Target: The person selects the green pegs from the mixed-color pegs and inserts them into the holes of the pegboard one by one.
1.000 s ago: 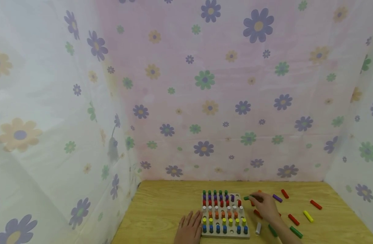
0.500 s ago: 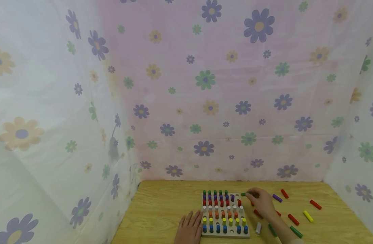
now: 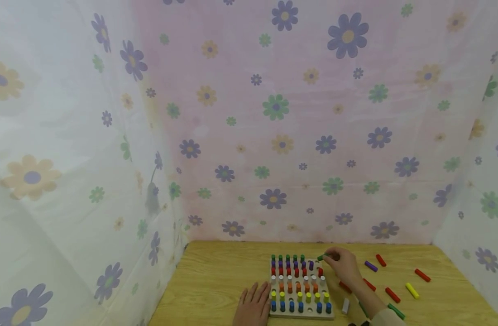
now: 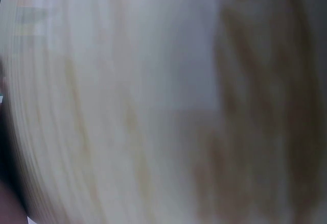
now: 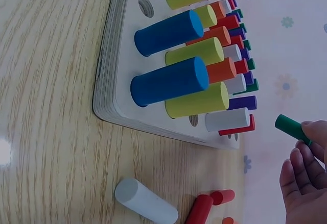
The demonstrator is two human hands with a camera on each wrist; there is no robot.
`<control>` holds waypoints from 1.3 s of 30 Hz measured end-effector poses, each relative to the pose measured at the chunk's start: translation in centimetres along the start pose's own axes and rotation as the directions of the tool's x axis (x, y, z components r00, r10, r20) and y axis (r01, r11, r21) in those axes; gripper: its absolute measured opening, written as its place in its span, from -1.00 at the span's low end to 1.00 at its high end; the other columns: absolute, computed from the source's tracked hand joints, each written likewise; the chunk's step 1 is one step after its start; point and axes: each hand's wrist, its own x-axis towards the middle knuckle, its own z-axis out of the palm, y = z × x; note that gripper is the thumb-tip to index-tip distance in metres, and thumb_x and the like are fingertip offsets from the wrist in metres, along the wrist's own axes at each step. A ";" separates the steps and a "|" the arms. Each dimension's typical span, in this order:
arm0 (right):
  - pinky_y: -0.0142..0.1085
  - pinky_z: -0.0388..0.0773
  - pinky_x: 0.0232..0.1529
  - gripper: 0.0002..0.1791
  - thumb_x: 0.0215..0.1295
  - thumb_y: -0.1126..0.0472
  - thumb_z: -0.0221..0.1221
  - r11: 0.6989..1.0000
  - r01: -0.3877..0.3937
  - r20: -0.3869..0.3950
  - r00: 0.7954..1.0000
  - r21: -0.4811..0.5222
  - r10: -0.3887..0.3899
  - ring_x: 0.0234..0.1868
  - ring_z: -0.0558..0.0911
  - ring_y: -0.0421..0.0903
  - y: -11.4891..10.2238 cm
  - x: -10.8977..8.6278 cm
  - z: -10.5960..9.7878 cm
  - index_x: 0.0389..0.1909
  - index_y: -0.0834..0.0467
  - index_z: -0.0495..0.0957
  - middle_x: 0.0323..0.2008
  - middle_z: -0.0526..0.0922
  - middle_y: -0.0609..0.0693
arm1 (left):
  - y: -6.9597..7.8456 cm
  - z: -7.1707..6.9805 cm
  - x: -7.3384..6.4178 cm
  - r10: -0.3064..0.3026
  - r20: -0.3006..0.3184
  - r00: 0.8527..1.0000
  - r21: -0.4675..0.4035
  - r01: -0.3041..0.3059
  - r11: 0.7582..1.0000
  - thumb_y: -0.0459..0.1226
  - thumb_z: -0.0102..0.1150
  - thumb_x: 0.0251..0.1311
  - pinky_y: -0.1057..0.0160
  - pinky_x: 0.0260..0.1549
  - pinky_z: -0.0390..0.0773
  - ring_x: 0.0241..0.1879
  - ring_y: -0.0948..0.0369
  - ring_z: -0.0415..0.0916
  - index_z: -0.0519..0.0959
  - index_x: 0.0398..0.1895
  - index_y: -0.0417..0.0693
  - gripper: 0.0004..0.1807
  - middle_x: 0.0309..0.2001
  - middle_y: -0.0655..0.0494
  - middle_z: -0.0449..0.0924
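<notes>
My right hand pinches a green peg between thumb and fingers, just above the far right corner of a wooden pegboard. In the right wrist view the peg is tilted and apart from the board. Rows of upright pegs fill much of the board: green at the back, then purple, red, white, orange, yellow, and blue at the front. Some holes show bare, one of them in the blue row. With fingers straight, my left hand lies flat on the table at the board's left edge. The left wrist view is mostly blurred wood.
Loose pegs lie on the table right of the board, among them a white peg, a yellow peg, a purple peg and several red and green ones. A flower-print curtain stands behind and at both sides.
My right hand has moved left and slightly away from me with the green peg, from beside the board to over its far right corner. The left hand stays put.
</notes>
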 end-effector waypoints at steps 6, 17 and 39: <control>-0.34 0.59 -0.34 -0.86 0.33 0.36 0.32 0.999 0.022 0.015 1.000 -0.044 -0.021 -0.31 0.61 -0.12 0.1 0.6 0.8 -0.15 0.33 0.69 -0.33 0.69 0.02 | -0.6 0.5 0.1 0.019 -0.009 1.000 -0.012 -0.019 1.000 0.17 -0.48 0.62 -0.17 0.44 0.22 0.49 0.05 0.24 0.33 0.55 0.26 -0.37 0.49 0.31 0.35; -0.24 0.65 -0.29 -0.89 0.34 0.38 0.29 0.997 0.015 0.018 1.000 -0.076 -0.013 -0.31 0.63 -0.10 0.1 1.5 2.2 -0.18 0.33 0.70 -0.34 0.70 0.01 | -1.2 1.4 0.3 0.033 -0.028 0.999 0.004 -0.033 0.999 0.18 -0.50 0.62 -0.15 0.42 0.27 0.49 0.07 0.26 0.34 0.55 0.29 -0.37 0.49 0.36 0.33; -0.15 0.67 -0.29 -0.92 0.34 0.41 0.27 0.993 0.028 0.049 0.999 -0.114 -0.023 -0.36 0.61 -0.12 0.8 2.0 4.5 -0.22 0.33 0.71 -0.38 0.68 0.02 | -0.9 1.0 0.0 0.052 -0.055 0.997 0.019 -0.051 0.999 0.16 -0.50 0.63 -0.12 0.41 0.29 0.48 0.10 0.27 0.35 0.54 0.27 -0.38 0.49 0.37 0.33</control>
